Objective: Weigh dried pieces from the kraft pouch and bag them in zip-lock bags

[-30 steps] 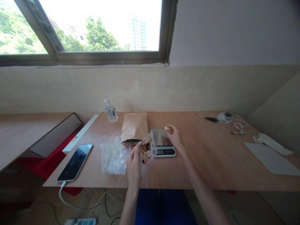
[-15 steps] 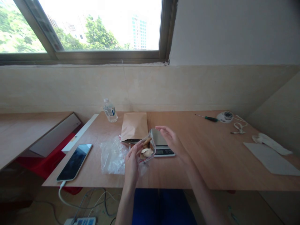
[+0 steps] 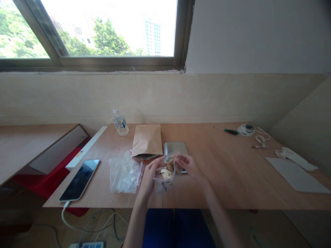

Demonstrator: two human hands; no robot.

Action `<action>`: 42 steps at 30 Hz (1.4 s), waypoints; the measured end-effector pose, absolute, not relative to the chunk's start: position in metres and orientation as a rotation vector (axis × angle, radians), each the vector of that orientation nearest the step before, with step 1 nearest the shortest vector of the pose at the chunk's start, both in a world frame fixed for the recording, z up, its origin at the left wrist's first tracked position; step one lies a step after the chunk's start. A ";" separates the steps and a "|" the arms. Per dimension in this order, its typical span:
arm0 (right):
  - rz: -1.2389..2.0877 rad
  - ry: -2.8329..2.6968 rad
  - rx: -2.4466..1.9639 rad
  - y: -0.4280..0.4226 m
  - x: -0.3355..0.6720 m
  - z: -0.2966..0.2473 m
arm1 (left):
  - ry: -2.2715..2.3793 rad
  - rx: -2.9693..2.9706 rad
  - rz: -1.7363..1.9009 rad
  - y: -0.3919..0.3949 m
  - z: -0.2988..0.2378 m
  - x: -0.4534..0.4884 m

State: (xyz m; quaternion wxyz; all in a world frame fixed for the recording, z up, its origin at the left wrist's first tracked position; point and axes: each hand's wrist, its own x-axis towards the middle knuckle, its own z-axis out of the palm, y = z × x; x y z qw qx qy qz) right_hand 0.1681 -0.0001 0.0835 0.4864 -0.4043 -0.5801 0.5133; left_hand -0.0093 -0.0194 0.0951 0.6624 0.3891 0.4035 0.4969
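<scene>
A small clear zip bag [image 3: 166, 175] with cream and brown pieces inside, perhaps dried mushrooms, is held above the table's front part. My left hand [image 3: 150, 175] grips its left side, fingers closed on the plastic. At the opposite edge, the fingers of my right hand [image 3: 190, 166] pinch the bag's rim. Behind it lies a kitchen scale [image 3: 176, 147], its display mostly covered by my right hand and the bag. A brown paper pouch [image 3: 148, 140] lies left of the scale, its mouth gaping towards me. Crumpled clear plastic bags [image 3: 124, 175] lie beside my left hand.
A phone [image 3: 80, 179] with a white cable lies at the table's left front. A water bottle [image 3: 120, 123] stands at the back left. Towards the right are a screwdriver [image 3: 230, 131], a white dome camera [image 3: 247, 129] and a grey sheet [image 3: 297, 174] with a white wrapped item [image 3: 296, 158].
My right hand has come down and left from above the scale and taken hold of the zip bag's edge. The bag has shifted slightly right and lower in my left hand.
</scene>
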 end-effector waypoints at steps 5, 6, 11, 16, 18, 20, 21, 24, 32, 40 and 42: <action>1.000 -1.032 -1.165 -0.006 0.169 0.061 | 0.762 0.747 1.147 -0.019 0.079 0.000; 0.963 -0.989 -1.195 -0.008 0.168 0.058 | 0.771 0.760 1.177 -0.021 0.075 0.002; 0.893 -0.996 -1.242 -0.027 0.164 0.046 | 0.999 1.094 1.273 -0.033 0.062 0.009; 0.894 -1.170 -1.207 -0.041 0.167 0.047 | 1.028 1.425 1.185 -0.039 0.076 0.010; 0.870 -1.171 -1.175 -0.042 0.171 0.049 | 0.991 1.494 1.168 -0.039 0.082 0.009; 0.858 -1.143 -1.148 -0.042 0.176 0.049 | 0.996 1.501 1.185 -0.038 0.084 0.008; 0.860 -1.126 -1.150 -0.041 0.178 0.048 | 1.014 1.481 1.197 -0.038 0.082 0.008; 0.873 -1.043 -1.218 -0.040 0.185 0.040 | 1.123 1.353 1.265 -0.036 0.070 0.011; 0.831 -0.916 -1.350 -0.039 0.194 0.024 | 1.265 1.202 1.399 -0.023 0.038 0.014; 0.824 -0.884 -1.407 -0.039 0.195 0.012 | 1.220 1.192 1.374 -0.021 0.032 0.007; 0.790 -0.881 -1.406 -0.039 0.195 0.011 | 1.227 1.146 1.395 -0.021 0.031 0.007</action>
